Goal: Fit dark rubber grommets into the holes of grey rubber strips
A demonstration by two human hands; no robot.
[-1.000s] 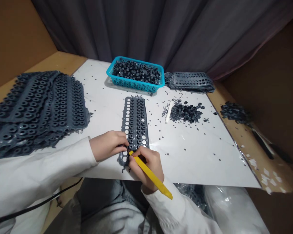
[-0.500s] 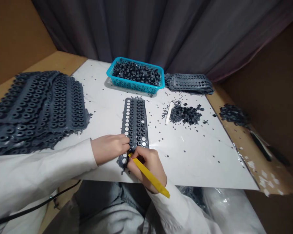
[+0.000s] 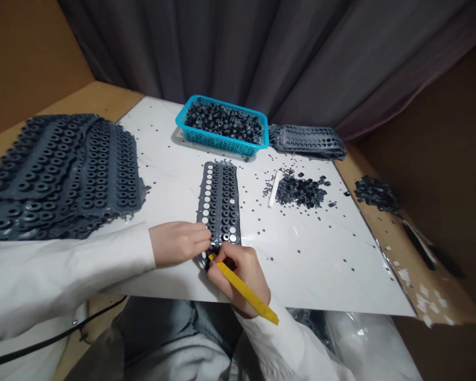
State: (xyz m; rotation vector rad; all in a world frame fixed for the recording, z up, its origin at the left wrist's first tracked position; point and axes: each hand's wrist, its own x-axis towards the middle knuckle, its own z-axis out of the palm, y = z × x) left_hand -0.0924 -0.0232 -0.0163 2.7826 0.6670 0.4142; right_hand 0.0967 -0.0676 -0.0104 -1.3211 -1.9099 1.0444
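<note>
A long grey rubber strip (image 3: 220, 198) of moulded rings lies on the white board (image 3: 309, 254), with several holes where rings are gone. My left hand (image 3: 178, 242) is closed, its fingertips pinching the strip's near end. My right hand (image 3: 240, 272) is closed round a yellow stick tool (image 3: 244, 288), held like a pen, its tip pressed against the strip near my left fingertips. The strip's nearest end is hidden under both hands.
A stack of full grey ring strips (image 3: 59, 174) fills the left side. A turquoise basket (image 3: 222, 140) of loose dark rings stands at the back, emptied strips (image 3: 307, 140) beside it. A pile of loose rings (image 3: 301, 190) and a white stick (image 3: 274, 188) lie right; more rings (image 3: 375, 191) on the wooden edge.
Both hands stay on the strip's near end; the yellow tool's tip has shifted slightly nearer along the strip. The view has tilted a little.
</note>
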